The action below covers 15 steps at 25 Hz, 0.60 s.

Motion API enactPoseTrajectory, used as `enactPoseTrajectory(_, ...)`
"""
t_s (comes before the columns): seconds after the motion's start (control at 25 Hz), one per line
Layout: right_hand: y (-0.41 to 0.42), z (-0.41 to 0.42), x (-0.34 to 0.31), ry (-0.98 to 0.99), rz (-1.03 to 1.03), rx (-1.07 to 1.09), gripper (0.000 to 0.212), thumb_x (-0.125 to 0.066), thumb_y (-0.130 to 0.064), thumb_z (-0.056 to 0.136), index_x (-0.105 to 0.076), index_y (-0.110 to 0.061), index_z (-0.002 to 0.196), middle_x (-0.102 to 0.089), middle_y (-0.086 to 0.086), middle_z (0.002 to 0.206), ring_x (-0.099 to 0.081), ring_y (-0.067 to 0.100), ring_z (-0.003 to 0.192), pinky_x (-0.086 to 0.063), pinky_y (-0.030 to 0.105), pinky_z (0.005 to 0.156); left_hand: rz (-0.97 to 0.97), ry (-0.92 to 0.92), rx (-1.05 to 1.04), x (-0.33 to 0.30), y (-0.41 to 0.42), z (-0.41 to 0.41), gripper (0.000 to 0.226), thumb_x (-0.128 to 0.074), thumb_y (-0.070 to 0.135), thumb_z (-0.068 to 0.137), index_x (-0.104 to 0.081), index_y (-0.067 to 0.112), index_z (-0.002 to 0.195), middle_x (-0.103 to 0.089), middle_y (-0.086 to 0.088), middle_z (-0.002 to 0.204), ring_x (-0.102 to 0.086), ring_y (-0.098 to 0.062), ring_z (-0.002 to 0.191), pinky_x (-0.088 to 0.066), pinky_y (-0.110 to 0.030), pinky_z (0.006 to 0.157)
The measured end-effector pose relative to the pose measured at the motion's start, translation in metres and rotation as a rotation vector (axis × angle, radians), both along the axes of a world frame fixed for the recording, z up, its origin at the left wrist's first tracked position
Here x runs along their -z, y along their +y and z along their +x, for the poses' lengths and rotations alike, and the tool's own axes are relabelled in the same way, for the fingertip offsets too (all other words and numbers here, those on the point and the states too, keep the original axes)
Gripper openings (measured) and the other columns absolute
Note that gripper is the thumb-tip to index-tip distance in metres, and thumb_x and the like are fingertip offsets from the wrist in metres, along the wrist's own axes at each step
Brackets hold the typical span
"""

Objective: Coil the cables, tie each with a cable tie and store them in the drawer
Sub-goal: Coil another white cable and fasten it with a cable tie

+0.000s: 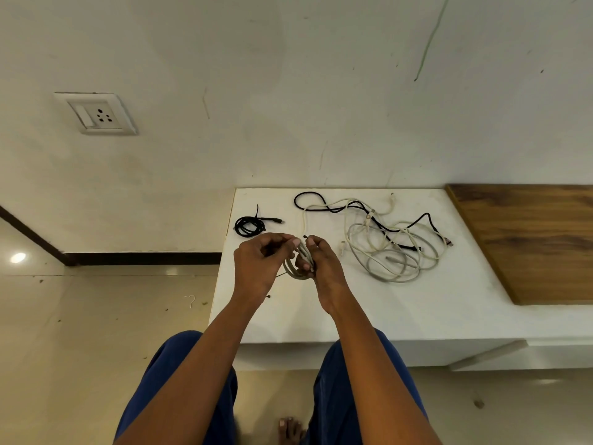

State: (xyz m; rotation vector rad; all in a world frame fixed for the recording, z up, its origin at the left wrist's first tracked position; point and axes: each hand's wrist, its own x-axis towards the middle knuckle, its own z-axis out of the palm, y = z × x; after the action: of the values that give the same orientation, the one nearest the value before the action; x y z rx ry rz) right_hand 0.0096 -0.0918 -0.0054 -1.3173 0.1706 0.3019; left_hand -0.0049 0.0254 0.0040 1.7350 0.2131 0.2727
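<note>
A coiled white cable (296,268) hangs between my two hands above the white counter (321,309). My left hand (258,264) and my right hand (321,264) both grip the coil, fingers curled round it. A thin black cable tie (305,236) shows at my right fingertips, and its dark tail sticks out below my left hand. A coiled, tied black cable (249,225) lies at the counter's far left. A tangle of loose white, grey and black cables (385,242) lies to the right of my hands. No drawer front is plainly visible.
A wooden panel (529,242) covers the counter's right part. The wall behind carries a socket plate (96,114). Tiled floor lies to the left, with a small white hook (191,300) on it. My knees in blue trousers and a bare foot are below.
</note>
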Motion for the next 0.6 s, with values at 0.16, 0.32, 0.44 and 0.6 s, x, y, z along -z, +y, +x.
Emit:
enactPoseTrajectory(0.16,0.0016,-0.0021,0.0005,-0.068,-0.099,-0.044,0.018,-0.038,-0.026,0.101,-0.048,-0.013,0.107,-0.048,-0.008,0.056,-0.039,0.003,0.044,-0.039,0.009,0.052,0.184,-0.092,0.027,0.0006,0.0029,0.0041,0.013,-0.077,0.018,0.076,-0.076,0.016,0.089,-0.072,0.004,0.082,-0.067,-0.005,0.076,-0.051,-0.011,0.072)
enactPoseTrajectory(0.32,0.0010,-0.0018,0.0006,-0.118,-0.192,-0.112,0.015,-0.040,-0.028,0.101,-0.048,-0.016,0.104,-0.054,-0.005,0.066,-0.045,-0.002,0.045,-0.043,0.009,0.054,0.290,-0.072,0.091,-0.0002,0.0087,0.0086,0.016,-0.074,0.016,0.079,-0.076,0.014,0.095,-0.069,0.001,0.082,-0.064,-0.012,0.078,-0.050,-0.019,0.073)
enactPoseTrajectory(0.44,0.0002,-0.0018,0.0006,-0.126,-0.176,-0.172,0.013,-0.041,-0.029,0.100,-0.047,-0.017,0.103,-0.059,-0.009,0.063,-0.049,0.001,0.048,-0.047,0.010,0.055,0.379,-0.118,0.061,0.0020,0.0100,0.0079,0.009,-0.072,0.012,0.081,-0.076,0.014,0.089,-0.065,0.006,0.075,-0.060,-0.010,0.071,-0.046,-0.016,0.068)
enactPoseTrajectory(0.6,0.0008,-0.0011,-0.0003,-0.121,-0.154,-0.255,0.012,-0.042,-0.032,0.100,-0.046,-0.021,0.103,-0.059,-0.011,0.063,-0.055,0.004,0.053,-0.046,0.011,0.057,0.467,-0.161,-0.027,0.0054,0.0081,0.0052,0.011,-0.070,0.010,0.083,-0.075,0.008,0.092,-0.068,-0.003,0.079,-0.054,-0.006,0.066,-0.039,-0.003,0.062)
